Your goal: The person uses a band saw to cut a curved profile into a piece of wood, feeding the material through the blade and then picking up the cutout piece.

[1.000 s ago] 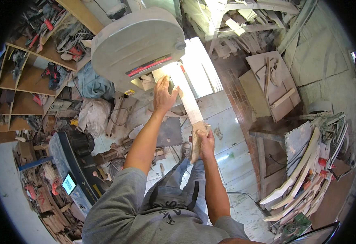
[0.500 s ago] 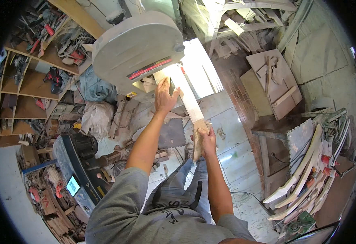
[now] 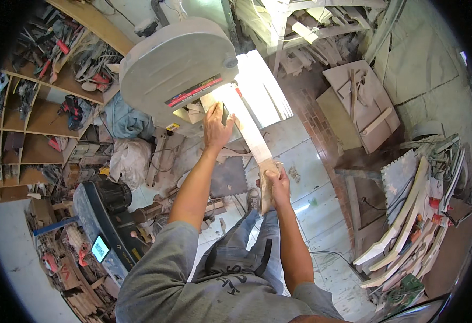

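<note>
A large grey band saw point(image 3: 177, 67) stands ahead of me, its brightly lit table point(image 3: 263, 81) beside and below the housing. A long pale wooden board point(image 3: 249, 137) runs from there toward my body, with a darker, rougher piece at the near end; I cannot tell whether that is separate. My left hand point(image 3: 217, 126) lies near the saw with fingers spread and stretched forward, resting on the wood, thumb against the board. My right hand point(image 3: 278, 185) grips the near end. The blade and the far end are hidden by the housing and glare.
Cubby shelves point(image 3: 42, 132) of tools fill the left, above a dark machine point(image 3: 104, 220) with a lit screen. To the right lean wooden panels point(image 3: 378, 129) and curved pale pieces point(image 3: 397, 231). Bags, cables and offcuts lie on the tiled floor point(image 3: 311, 215) and round the saw.
The view has turned slightly, so the surroundings sit a little differently. Both hands and the board keep nearly the same hold and position, with only slight movement.
</note>
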`<move>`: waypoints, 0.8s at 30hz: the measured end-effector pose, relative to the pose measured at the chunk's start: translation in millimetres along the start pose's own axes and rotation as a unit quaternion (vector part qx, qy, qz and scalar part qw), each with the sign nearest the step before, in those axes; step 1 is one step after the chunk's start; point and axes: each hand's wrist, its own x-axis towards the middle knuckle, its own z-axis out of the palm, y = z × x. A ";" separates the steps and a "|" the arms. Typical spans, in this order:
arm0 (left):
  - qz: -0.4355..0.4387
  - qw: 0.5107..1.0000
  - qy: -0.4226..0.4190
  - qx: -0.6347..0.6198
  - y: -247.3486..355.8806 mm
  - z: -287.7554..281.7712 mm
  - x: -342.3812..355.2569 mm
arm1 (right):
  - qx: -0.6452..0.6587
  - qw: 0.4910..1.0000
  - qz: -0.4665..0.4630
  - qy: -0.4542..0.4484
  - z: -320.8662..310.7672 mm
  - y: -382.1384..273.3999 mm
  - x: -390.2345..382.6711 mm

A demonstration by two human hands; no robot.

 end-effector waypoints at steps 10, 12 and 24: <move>0.003 1.000 -0.006 0.015 -3.8 3.5 1.1 | 0.032 0.999 0.005 -0.005 -1.0 2.1 8.2; 0.006 1.000 -0.006 0.014 -5.0 3.4 1.8 | 0.032 0.999 0.006 -0.004 -0.1 2.4 9.0; 0.001 0.999 -0.017 0.032 -6.5 3.2 3.1 | 0.042 0.999 -0.006 -0.012 1.1 3.3 10.9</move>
